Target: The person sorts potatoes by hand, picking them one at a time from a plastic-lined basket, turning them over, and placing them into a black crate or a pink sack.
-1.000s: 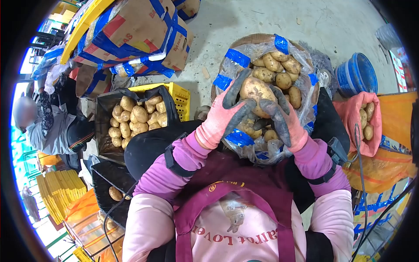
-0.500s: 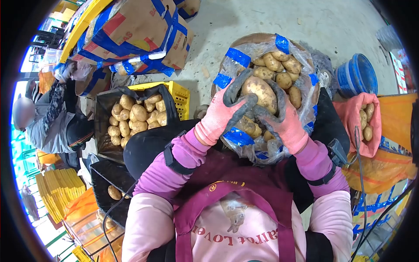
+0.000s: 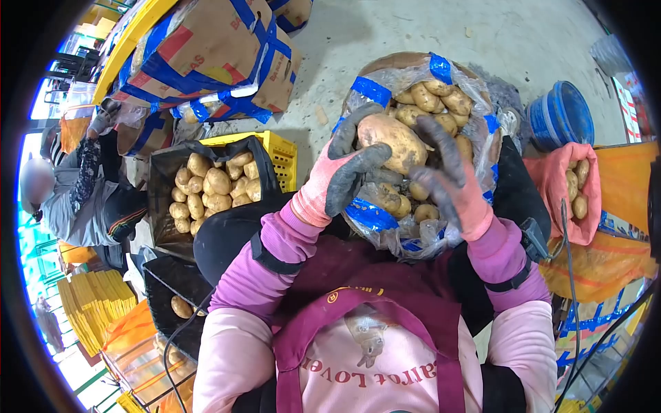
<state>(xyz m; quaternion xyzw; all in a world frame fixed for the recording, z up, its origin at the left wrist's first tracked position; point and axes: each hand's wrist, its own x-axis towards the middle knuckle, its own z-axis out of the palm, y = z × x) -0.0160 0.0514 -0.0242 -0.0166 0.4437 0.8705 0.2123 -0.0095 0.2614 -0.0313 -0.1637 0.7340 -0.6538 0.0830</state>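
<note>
Grey floor (image 3: 413, 27) stretches across the far side of a crowded work area, with taped cardboard boxes (image 3: 186, 58) at the upper left and a blue bucket (image 3: 561, 117) at the right. Further left, another person (image 3: 76, 186) in a grey top is busy near the boxes.

Close in front of the wearer, a round tub (image 3: 387, 63) lined with clear plastic and blue tape holds a heap of potatoes (image 3: 426, 100). Handling one large potato (image 3: 394, 140) above that heap looks like the step in hand. The gloved left hand (image 3: 344, 162) holds it, fingers along its left side and thumb across its lower part. The gloved right hand (image 3: 460, 186) is spread wide, holding nothing, its fingers just beside the potato's right side; whether a fingertip touches it, I cannot tell.

As a judgement, any move from this pose calls for a steady left grip, since the potato is broad and only one hand carries it. Its upper face shows patchy, darker marks.

To the left stands a yellow crate (image 3: 282, 162) with a black liner, filled with potatoes. To the right, a pink sack (image 3: 547, 196) holds several more.
</note>
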